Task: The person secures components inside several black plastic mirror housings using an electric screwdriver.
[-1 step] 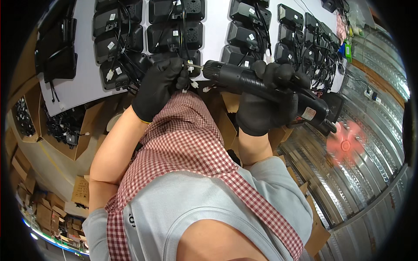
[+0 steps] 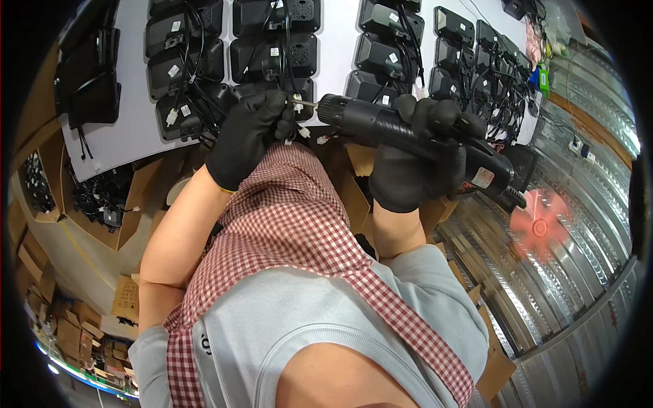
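My right hand, in a black glove, is wrapped round a black electric screwdriver held almost level in front of me. Its thin metal bit points left. At the bit's tip, the gloved fingers of my left hand are pinched together; whatever is between them is too small or hidden to name. Just beyond my left hand lies a black plastic housing with cables, partly covered by the glove. White connectors hang by the table edge close to the fingertips.
Rows of black housings with cables cover the white table. Dark glossy panels stack at the far left. A cardboard box of black parts stands below left. On the right are a red fan and corrugated metal sheeting.
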### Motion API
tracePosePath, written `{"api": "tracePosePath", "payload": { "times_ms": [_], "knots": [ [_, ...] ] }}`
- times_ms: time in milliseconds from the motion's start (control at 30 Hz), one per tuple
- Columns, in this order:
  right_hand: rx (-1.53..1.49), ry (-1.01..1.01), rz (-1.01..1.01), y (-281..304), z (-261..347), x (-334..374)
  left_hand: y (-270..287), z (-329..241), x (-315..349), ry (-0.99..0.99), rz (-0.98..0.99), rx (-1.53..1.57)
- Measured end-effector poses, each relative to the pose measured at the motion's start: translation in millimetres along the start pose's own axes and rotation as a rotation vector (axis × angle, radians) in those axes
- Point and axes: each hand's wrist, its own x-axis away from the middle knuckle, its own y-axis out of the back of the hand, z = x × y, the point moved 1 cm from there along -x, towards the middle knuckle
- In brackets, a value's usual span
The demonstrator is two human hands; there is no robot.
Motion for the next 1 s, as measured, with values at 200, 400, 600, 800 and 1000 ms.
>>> {"api": "tracePosePath", "payload": {
  "times_ms": [200, 400, 600, 800, 1000],
  "knots": [
    [-0.021, -0.027, 0.028, -1.0, 0.7, -1.3, 1.8, -2.4, -0.1, 0.067, -0.037, 0.066],
    [-0.240, -0.096, -0.030, 9.3, -0.1, 5.6, 2.0, 2.9, -2.3, 0.073, -0.065, 0.072],
    [-0.078, -0.060, 0.010, 7.9, 0.2, 4.5, 1.5, 0.3, -0.3, -0.006, -0.032, -0.123],
    [0.094, -0.018, -0.033, 15.5, -12.3, 10.7, 7.9, 12.0, -2.4, -0.031, -0.110, -0.334],
    [0.648, 0.134, 0.105, 33.0, -50.4, -1.4, 54.5, 24.5, -5.9, -0.685, -0.168, -1.337]
  ]
}}
